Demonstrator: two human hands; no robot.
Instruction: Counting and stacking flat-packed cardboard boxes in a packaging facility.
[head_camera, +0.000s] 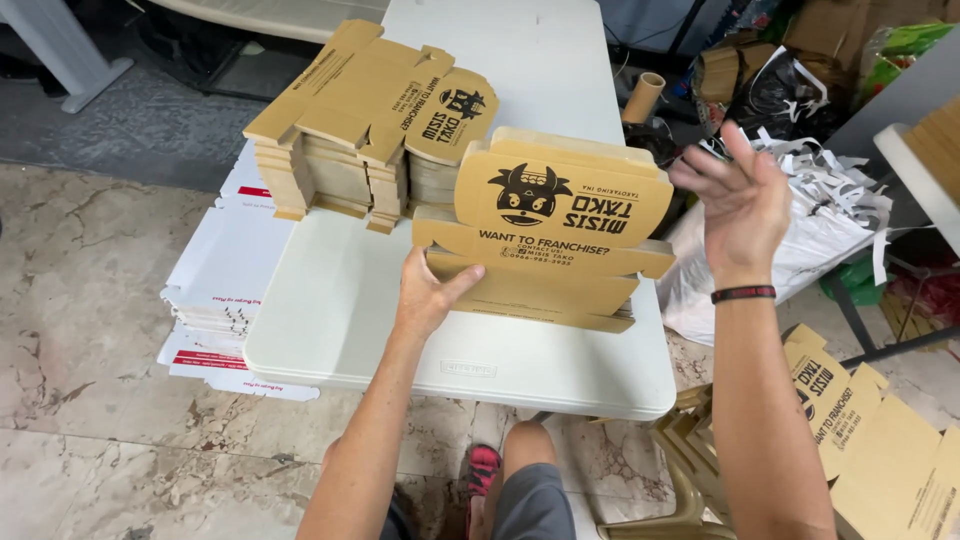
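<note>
My left hand (428, 292) grips the lower left edge of a stack of flat brown die-cut cardboard box blanks (560, 225), printed in black, which rests tilted on the white folding table (350, 320). My right hand (738, 200) hovers open just right of that stack, fingers spread, touching nothing; a dark band circles its wrist. A taller pile of the same brown blanks (345, 135) lies flat farther back on the table, left of the held stack.
White flat boxes (215, 290) are piled on the floor left of the table. More brown blanks (880, 450) lie at lower right. A white bag of paper scraps (820, 220), a cardboard tube (643, 97) and black bags crowd the right side. Marble floor lies below.
</note>
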